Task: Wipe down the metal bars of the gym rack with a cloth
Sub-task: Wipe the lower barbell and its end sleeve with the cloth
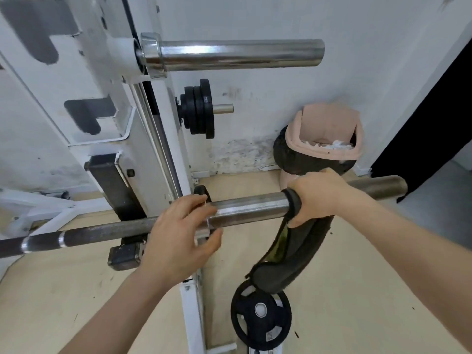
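A steel barbell (251, 206) lies across the white gym rack (143, 139) at waist height, its thick sleeve pointing right. My right hand (318, 196) wraps a dark cloth (291, 254) around that sleeve; the rest of the cloth hangs down below the bar. My left hand (178, 241) rests at the sleeve's inner collar, thumb below and fingers curled over the top. A second chrome bar (237, 54) sticks out of the rack higher up.
Black weight plates (198, 108) sit on a peg of the rack. Another black plate (260, 312) sits low by the rack's white base. A pink bin (324, 134) with paper stands against the wall. A dark doorway (431, 129) opens at right.
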`<act>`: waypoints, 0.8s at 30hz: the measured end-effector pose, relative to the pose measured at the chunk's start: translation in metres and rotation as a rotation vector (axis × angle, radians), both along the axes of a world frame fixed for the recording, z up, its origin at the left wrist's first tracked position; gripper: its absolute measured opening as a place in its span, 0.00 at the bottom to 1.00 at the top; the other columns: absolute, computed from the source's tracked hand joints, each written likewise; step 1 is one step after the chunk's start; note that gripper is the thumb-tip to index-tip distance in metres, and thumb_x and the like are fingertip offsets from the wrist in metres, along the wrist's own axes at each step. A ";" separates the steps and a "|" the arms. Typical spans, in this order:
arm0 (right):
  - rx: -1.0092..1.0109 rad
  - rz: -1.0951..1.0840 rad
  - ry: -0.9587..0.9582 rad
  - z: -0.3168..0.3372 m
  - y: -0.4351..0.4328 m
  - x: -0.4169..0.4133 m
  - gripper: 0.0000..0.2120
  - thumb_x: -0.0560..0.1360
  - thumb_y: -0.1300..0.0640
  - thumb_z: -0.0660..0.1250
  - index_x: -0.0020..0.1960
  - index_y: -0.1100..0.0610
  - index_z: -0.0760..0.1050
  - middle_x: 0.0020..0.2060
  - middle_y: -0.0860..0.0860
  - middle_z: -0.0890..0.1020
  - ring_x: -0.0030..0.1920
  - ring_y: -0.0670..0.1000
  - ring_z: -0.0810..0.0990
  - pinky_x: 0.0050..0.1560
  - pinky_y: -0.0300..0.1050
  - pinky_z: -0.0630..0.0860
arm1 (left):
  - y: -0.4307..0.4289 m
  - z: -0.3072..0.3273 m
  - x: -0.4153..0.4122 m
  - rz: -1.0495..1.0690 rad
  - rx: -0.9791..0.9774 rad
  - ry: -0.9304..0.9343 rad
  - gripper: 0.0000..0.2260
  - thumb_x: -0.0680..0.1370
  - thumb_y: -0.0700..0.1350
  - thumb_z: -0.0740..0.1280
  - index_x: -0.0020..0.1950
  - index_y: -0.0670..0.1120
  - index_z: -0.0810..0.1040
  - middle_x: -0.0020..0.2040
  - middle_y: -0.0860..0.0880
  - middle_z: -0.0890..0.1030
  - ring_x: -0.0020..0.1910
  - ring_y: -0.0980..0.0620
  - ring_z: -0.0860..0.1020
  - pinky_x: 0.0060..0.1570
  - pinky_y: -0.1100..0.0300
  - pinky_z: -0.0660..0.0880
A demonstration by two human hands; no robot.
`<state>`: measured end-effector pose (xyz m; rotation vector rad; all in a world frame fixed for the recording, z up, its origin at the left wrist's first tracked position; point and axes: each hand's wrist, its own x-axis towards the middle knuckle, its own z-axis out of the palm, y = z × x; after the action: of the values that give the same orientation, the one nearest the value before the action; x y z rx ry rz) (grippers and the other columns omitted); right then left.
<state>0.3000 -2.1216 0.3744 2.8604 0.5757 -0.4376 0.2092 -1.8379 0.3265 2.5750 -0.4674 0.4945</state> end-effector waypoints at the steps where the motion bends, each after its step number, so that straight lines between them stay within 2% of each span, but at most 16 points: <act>1: -0.010 0.030 0.058 0.000 0.001 0.003 0.31 0.56 0.27 0.70 0.50 0.46 0.73 0.41 0.45 0.78 0.44 0.50 0.78 0.50 0.50 0.72 | -0.005 0.006 0.004 0.030 -0.080 0.017 0.11 0.75 0.56 0.65 0.50 0.53 0.82 0.53 0.55 0.78 0.53 0.56 0.75 0.49 0.58 0.74; 3: 0.051 0.088 0.105 -0.003 0.017 0.003 0.31 0.57 0.28 0.72 0.50 0.47 0.73 0.40 0.45 0.79 0.42 0.49 0.78 0.44 0.48 0.76 | -0.017 0.017 0.024 0.114 -0.153 0.102 0.15 0.79 0.54 0.56 0.44 0.50 0.81 0.44 0.54 0.77 0.45 0.56 0.74 0.44 0.55 0.75; 5: 0.179 0.177 0.020 -0.014 0.049 -0.003 0.25 0.60 0.26 0.67 0.45 0.44 0.72 0.35 0.42 0.77 0.35 0.47 0.76 0.35 0.45 0.75 | -0.029 0.024 0.047 0.180 -0.010 0.252 0.20 0.81 0.54 0.52 0.41 0.47 0.78 0.39 0.49 0.78 0.42 0.50 0.76 0.44 0.51 0.76; 7: 0.382 0.286 -0.135 -0.027 0.075 -0.013 0.21 0.65 0.24 0.58 0.35 0.41 0.65 0.27 0.40 0.70 0.27 0.40 0.68 0.26 0.40 0.63 | -0.033 0.022 0.058 0.223 0.189 0.415 0.23 0.81 0.58 0.50 0.36 0.49 0.76 0.34 0.47 0.78 0.37 0.46 0.77 0.42 0.50 0.78; 8: 0.449 0.292 -0.193 -0.031 0.076 -0.014 0.21 0.67 0.24 0.55 0.33 0.41 0.62 0.25 0.40 0.67 0.26 0.37 0.64 0.25 0.40 0.58 | -0.032 0.019 0.056 0.246 0.262 0.447 0.25 0.81 0.60 0.48 0.33 0.49 0.74 0.31 0.48 0.77 0.34 0.45 0.77 0.41 0.51 0.78; 9: 0.472 0.256 -0.228 -0.033 0.066 -0.011 0.24 0.70 0.24 0.51 0.31 0.43 0.61 0.23 0.41 0.66 0.25 0.38 0.63 0.25 0.40 0.55 | -0.031 0.016 0.053 0.251 0.319 0.410 0.26 0.80 0.61 0.47 0.31 0.49 0.72 0.30 0.49 0.76 0.32 0.46 0.76 0.38 0.51 0.78; 11: 0.430 0.078 -0.252 -0.035 0.017 0.000 0.31 0.73 0.26 0.44 0.27 0.48 0.64 0.23 0.44 0.69 0.25 0.45 0.70 0.26 0.41 0.56 | -0.030 0.008 0.039 0.239 0.391 0.220 0.26 0.81 0.60 0.47 0.31 0.49 0.74 0.31 0.52 0.75 0.33 0.48 0.75 0.36 0.54 0.76; 13: 0.312 -0.167 -0.301 -0.038 -0.051 0.015 0.34 0.74 0.28 0.41 0.29 0.51 0.70 0.30 0.50 0.77 0.36 0.54 0.78 0.32 0.43 0.63 | -0.035 -0.004 0.023 0.226 0.387 0.005 0.20 0.81 0.55 0.52 0.40 0.48 0.79 0.40 0.50 0.79 0.41 0.45 0.76 0.42 0.51 0.73; 15: 0.151 -0.371 -0.316 -0.039 -0.110 0.027 0.34 0.75 0.31 0.44 0.41 0.52 0.80 0.46 0.56 0.83 0.49 0.58 0.80 0.41 0.47 0.67 | -0.042 -0.014 0.012 0.213 0.335 -0.095 0.16 0.80 0.50 0.56 0.52 0.44 0.81 0.50 0.45 0.81 0.52 0.42 0.76 0.54 0.48 0.70; 17: 0.046 -0.493 -0.220 -0.038 -0.137 0.039 0.31 0.77 0.34 0.46 0.54 0.53 0.80 0.58 0.56 0.81 0.57 0.58 0.77 0.47 0.48 0.67 | -0.046 -0.020 0.006 0.225 0.293 -0.124 0.16 0.79 0.49 0.59 0.56 0.41 0.80 0.53 0.43 0.81 0.56 0.40 0.75 0.58 0.46 0.69; 19: 0.088 -0.540 -0.102 -0.035 -0.134 0.045 0.29 0.78 0.36 0.49 0.59 0.54 0.78 0.64 0.55 0.77 0.61 0.57 0.75 0.49 0.47 0.65 | -0.045 -0.013 0.010 0.241 0.308 -0.116 0.15 0.78 0.51 0.59 0.50 0.43 0.81 0.47 0.45 0.81 0.51 0.42 0.75 0.52 0.47 0.70; 21: 0.194 -0.499 -0.032 -0.034 -0.108 0.042 0.28 0.78 0.37 0.50 0.60 0.56 0.77 0.64 0.56 0.77 0.61 0.57 0.74 0.52 0.47 0.67 | -0.049 -0.001 0.023 0.256 0.283 -0.012 0.17 0.79 0.53 0.57 0.40 0.46 0.79 0.38 0.49 0.78 0.43 0.44 0.73 0.44 0.50 0.72; 24: 0.296 -0.329 -0.035 -0.035 -0.031 0.023 0.25 0.77 0.38 0.49 0.51 0.52 0.78 0.57 0.55 0.80 0.55 0.57 0.77 0.47 0.49 0.69 | -0.056 0.006 0.042 0.266 0.126 0.162 0.18 0.81 0.55 0.55 0.37 0.49 0.76 0.36 0.52 0.75 0.42 0.47 0.72 0.44 0.51 0.72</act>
<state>0.3230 -2.1524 0.3391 3.2538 0.1710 -0.3765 0.2513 -1.8936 0.3324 2.7873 -0.1026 0.3495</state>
